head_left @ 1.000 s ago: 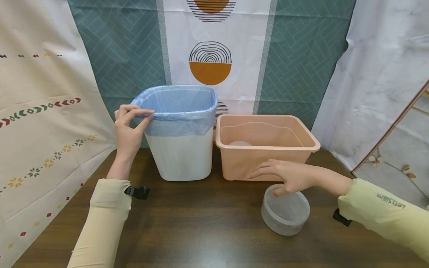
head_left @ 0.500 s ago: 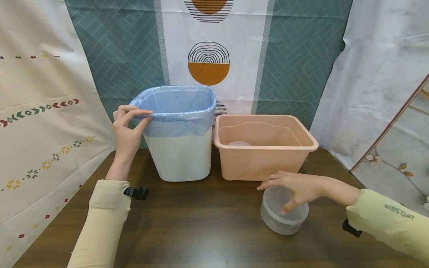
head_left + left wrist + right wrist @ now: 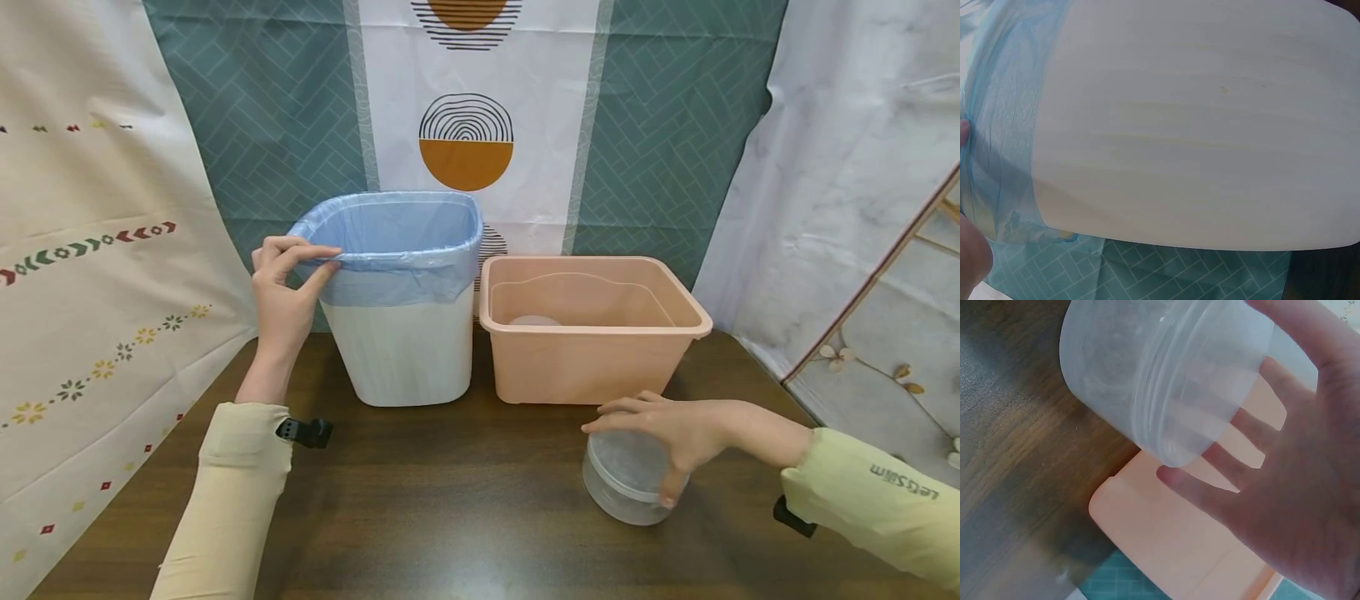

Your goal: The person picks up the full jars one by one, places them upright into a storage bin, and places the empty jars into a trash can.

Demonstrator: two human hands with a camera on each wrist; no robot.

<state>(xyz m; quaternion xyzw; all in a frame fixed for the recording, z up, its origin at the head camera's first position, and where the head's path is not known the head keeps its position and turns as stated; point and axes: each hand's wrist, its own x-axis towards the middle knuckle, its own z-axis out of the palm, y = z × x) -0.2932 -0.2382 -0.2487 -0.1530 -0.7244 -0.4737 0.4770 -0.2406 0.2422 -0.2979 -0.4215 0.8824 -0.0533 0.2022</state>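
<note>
My left hand (image 3: 283,279) pinches the blue bin liner (image 3: 405,283) at the left front of the rim of a white trash bin (image 3: 408,358). In the left wrist view, one fingertip (image 3: 964,132) lies on the liner's folded edge. My right hand (image 3: 686,429) spans a round translucent plastic container (image 3: 626,479) standing on the table. Its fingers lie along the far side of the top, and the thumb is on the near right side. Through the cloudy plastic in the right wrist view, the fingers show behind the container (image 3: 1166,381), with a gap between palm and top.
A peach plastic tub (image 3: 585,367) stands right of the bin, behind the container. A whitish round thing (image 3: 534,320) lies inside it. Patterned cloths hang behind and at both sides of the dark wooden table (image 3: 420,500).
My right hand has come down and toward me onto the container, its thumb moving to the near right side. The left hand has kept its pinch, and the container has stayed in place.
</note>
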